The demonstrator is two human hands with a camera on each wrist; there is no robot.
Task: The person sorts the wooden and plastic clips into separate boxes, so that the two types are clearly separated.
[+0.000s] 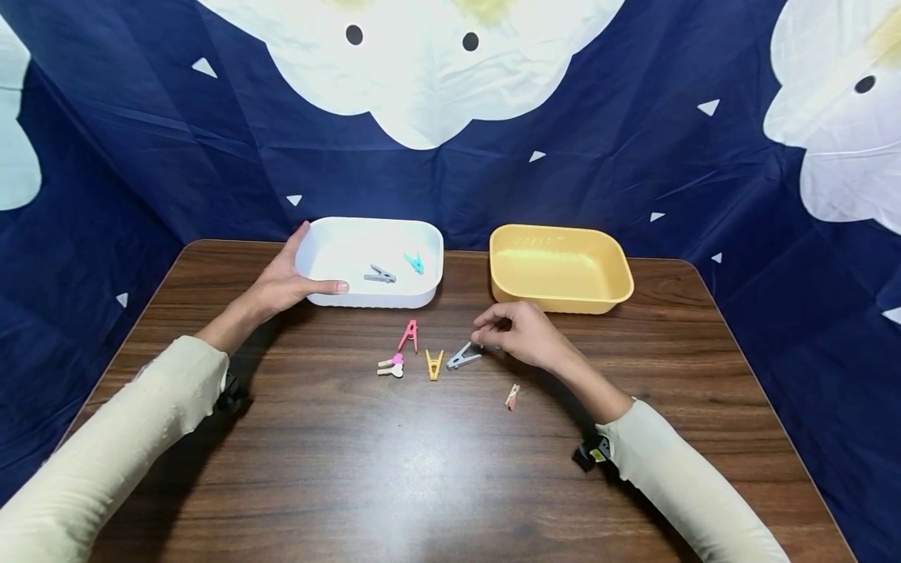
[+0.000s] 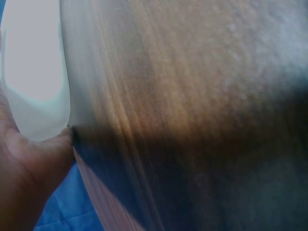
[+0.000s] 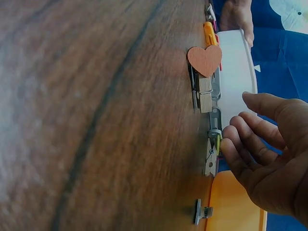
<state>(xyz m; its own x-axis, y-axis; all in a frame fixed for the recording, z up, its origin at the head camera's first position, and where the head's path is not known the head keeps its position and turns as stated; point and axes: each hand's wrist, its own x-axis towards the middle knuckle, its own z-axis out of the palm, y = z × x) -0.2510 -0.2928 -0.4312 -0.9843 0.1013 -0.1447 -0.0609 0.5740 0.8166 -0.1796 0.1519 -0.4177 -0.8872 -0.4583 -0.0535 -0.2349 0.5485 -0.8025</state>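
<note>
My left hand (image 1: 281,277) holds the left end of a white tub (image 1: 415,299), its thumb along the front rim. A grey clothespin (image 1: 381,274) and a teal clothespin (image 1: 415,263) lie inside. My right hand (image 1: 524,335) hovers over the table with loosely bent fingers and nothing visible between them. A grey-blue clothespin (image 1: 461,357) lies just left of its fingertips. Nearby are a yellow clothespin (image 1: 433,364), a pink one (image 1: 410,335), and two small wooden pegs (image 1: 391,366) with heart tops. A wooden heart peg (image 3: 205,91) stands out in the right wrist view.
A yellow tub (image 1: 563,301) stands at the back right, behind my right hand. In the right wrist view, a small metal clip (image 3: 202,211) lies near that tub. A dark blue cloth (image 1: 450,195) with white shapes hangs behind the brown wooden table (image 1: 317,469).
</note>
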